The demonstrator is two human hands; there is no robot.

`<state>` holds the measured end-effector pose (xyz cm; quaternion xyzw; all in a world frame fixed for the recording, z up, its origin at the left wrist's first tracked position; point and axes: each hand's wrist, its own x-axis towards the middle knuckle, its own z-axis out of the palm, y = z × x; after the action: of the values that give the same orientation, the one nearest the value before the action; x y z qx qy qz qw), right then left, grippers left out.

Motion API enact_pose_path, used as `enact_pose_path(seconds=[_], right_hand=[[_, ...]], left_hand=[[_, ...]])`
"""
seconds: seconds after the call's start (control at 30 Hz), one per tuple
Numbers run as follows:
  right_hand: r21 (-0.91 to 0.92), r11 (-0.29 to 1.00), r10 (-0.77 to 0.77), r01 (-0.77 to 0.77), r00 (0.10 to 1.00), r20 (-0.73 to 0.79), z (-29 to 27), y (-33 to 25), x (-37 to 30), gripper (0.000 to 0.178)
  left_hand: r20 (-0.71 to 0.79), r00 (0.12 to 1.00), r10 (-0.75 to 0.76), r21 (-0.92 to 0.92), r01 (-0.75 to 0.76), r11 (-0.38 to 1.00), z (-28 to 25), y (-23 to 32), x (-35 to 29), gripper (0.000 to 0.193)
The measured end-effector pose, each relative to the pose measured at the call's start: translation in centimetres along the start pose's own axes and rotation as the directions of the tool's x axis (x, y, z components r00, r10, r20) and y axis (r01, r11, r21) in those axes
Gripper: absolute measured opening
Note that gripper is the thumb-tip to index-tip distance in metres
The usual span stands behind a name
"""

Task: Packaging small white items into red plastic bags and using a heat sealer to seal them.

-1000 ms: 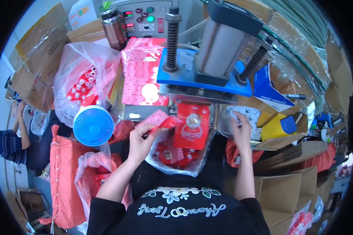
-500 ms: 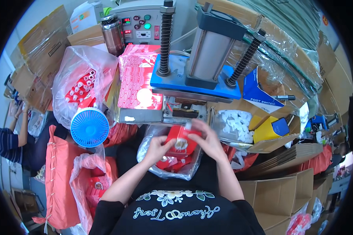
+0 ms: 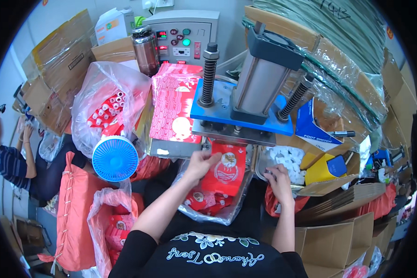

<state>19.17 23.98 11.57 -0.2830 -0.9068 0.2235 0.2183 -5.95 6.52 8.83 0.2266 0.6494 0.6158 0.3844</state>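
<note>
A flat red pouch (image 3: 224, 173) with a round emblem stands with its upper end at the lower jaw of a heat press (image 3: 241, 111), just under the blue plate. My left hand (image 3: 203, 164) pinches the pouch by its left edge. Over at the near-left corner of a metal tray (image 3: 258, 172), my right hand (image 3: 279, 183) has its fingers apart among small white plastic spouts (image 3: 288, 160). Below the press, at my lap, a plastic-lined container (image 3: 238, 206) holds more red pouches (image 3: 206, 200).
Red printed sheets (image 3: 176, 109) lie left of the press. A blue fan (image 3: 115, 158) stands before a clear bag (image 3: 85, 111) of spouted pouches. A control box (image 3: 204, 28) is behind. Cardboard cartons (image 3: 326, 238) fill the right; another person (image 3: 14, 162) sits far left.
The pouch has gone from both hands above the container up to the press. My right hand has left it and moved right to the spout tray. The view has shifted slightly.
</note>
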Motion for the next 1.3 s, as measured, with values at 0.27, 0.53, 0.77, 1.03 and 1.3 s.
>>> enact_pose_path(seconds=[0.27, 0.53, 0.77, 1.03, 1.3], right_hand=[[0.438, 0.881, 0.245, -0.179, 0.964, -0.099, 0.9, 2.5, 0.7, 0.014], [0.604, 0.781, 0.217, -0.158, 0.976, -0.026, 1.0, -1.1, 1.0, 0.029], [0.513, 0.858, -0.155, 0.004, 0.955, 0.252, 0.8, -10.1, 0.6, 0.020], [0.594, 0.804, -0.043, 0.044, 0.999, -0.017, 3.7, -7.6, 1.6, 0.037], [0.076, 0.988, 0.152, -0.137, 0.959, -0.240, -1.8, -0.3, 2.1, 0.034]], left_hand=[[0.079, 0.797, 0.599, 0.941, -0.259, 0.220, -8.0, -0.7, -3.6, 0.073], [-0.154, 0.850, 0.504, 0.462, -0.389, 0.797, -5.7, 2.5, -8.1, 0.011], [0.042, 0.962, 0.268, 0.249, -0.270, 0.930, -1.2, -2.9, -9.7, 0.013], [0.022, 0.991, 0.132, 0.149, -0.134, 0.980, 0.8, -1.9, -6.6, 0.027], [-0.050, 0.976, -0.210, -0.394, 0.174, 0.903, 2.7, 1.4, -1.7, 0.025]])
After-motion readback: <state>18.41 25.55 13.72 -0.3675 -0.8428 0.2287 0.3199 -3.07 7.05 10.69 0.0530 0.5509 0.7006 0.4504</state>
